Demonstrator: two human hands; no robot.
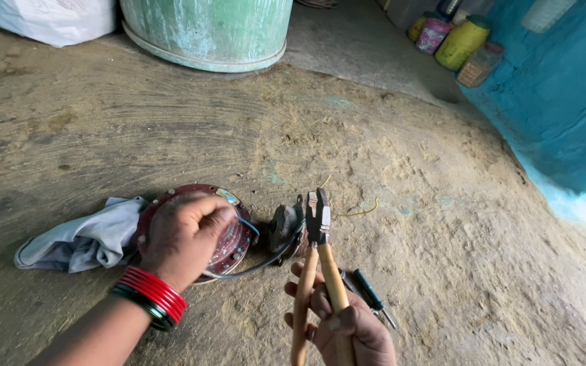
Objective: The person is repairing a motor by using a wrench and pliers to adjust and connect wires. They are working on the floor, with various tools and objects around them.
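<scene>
Pliers raised, wire pinched over the motor

Pliers (318, 271) stand upright in the right hand (347, 325), which is closed around the two tan handles low in the frame. The thumb lies across the right handle and the fingers curl behind both. The handles spread slightly apart at the bottom, and the dark metal jaws at the top stand a little open, pointing away from the person, with nothing seen between them. They hang above the floor, just beside a small dark part (285, 229) that lies there.

The left hand (183, 237) reaches in from the lower left, its forearm slanting up across the frame, with red and dark bangles (150, 297) at the wrist. Its fingers are bent nearly closed, and thumb and forefinger pinch a thin blue wire (247, 224). The hand rests over a round reddish motor (228, 237), hiding much of its face. A grey cable (259, 266) curves from under the motor toward the dark part.

A grey cloth (83, 240) lies crumpled on the floor (442, 237), touching the motor's left edge. A screwdriver (373, 297) with a dark handle lies just right of the right hand. A short yellow wire (361, 211) lies near the pliers' head. Farther off stand a green drum (208, 30) and some jars (452, 41) along the blue wall (557, 102).
</scene>
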